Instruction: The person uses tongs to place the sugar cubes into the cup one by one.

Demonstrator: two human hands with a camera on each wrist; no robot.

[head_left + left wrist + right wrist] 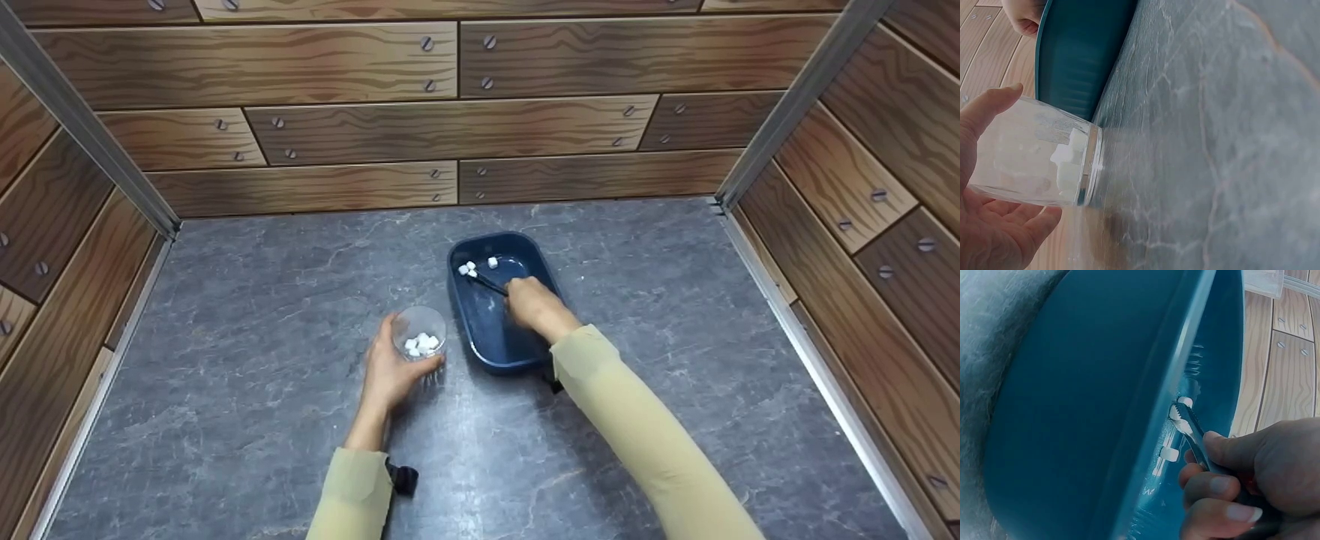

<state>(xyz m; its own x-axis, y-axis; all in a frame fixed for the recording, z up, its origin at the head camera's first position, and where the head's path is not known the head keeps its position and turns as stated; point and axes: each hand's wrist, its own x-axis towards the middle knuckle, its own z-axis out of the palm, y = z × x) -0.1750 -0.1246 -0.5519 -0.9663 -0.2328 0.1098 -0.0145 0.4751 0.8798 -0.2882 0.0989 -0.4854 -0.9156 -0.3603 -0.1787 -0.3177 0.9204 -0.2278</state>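
My right hand grips small black tongs with toothed tips, reaching down into a dark blue rectangular basin. At the basin's far left corner the tips meet a little group of white cubes. A separate white cube lies just to their right. To the left of the basin, my left hand holds a clear cup between thumb and fingers. The cup stands upright on the floor with several white cubes at its bottom.
Grey marbled floor surrounds the basin and cup. Wood-plank-patterned panels rise at the back and both sides, with metal strips along the side edges. A black strap piece shows at the left wrist.
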